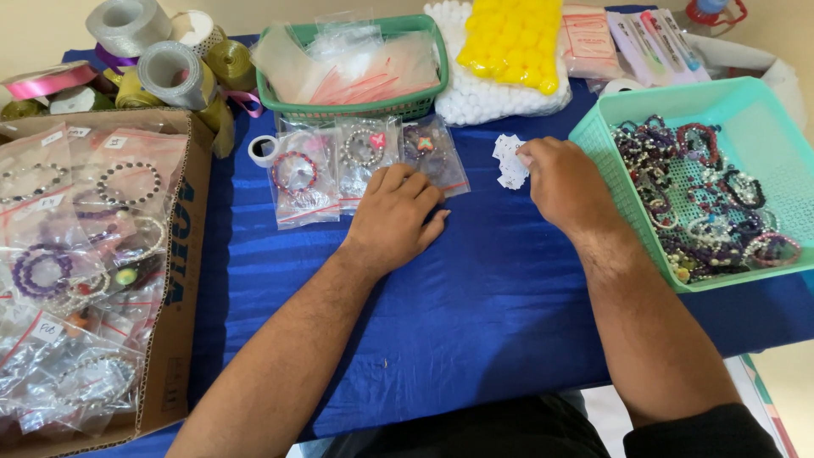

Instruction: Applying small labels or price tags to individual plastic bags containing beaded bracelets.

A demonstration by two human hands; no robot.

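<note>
Landmark: the blue cloth (475,297). Going left to right.

Off its left edge sits the cardboard box (182,280), full of bagged bracelets, so finished packs stack out of your working area. Ribbon rolls (174,72) are parked behind the box at the cloth's far left corner.

Far side, centre: green basket (352,108) of empty clear bags. Just in front of it lie three bagged bracelets (365,161) in a row, flat, faces up.

Your left hand (394,216) rests palm down mid-cloth, fingers loosely curled, holding nothing, fingertips touching the near edge of the middle bag, likely pinning it.

Your right hand (564,182) is right of it, fingertips pinched on the small white paper tags (510,159) piled on the cloth.

Right edge: teal tray (610,182) of loose bracelets, beside that hand for short reach.
</note>
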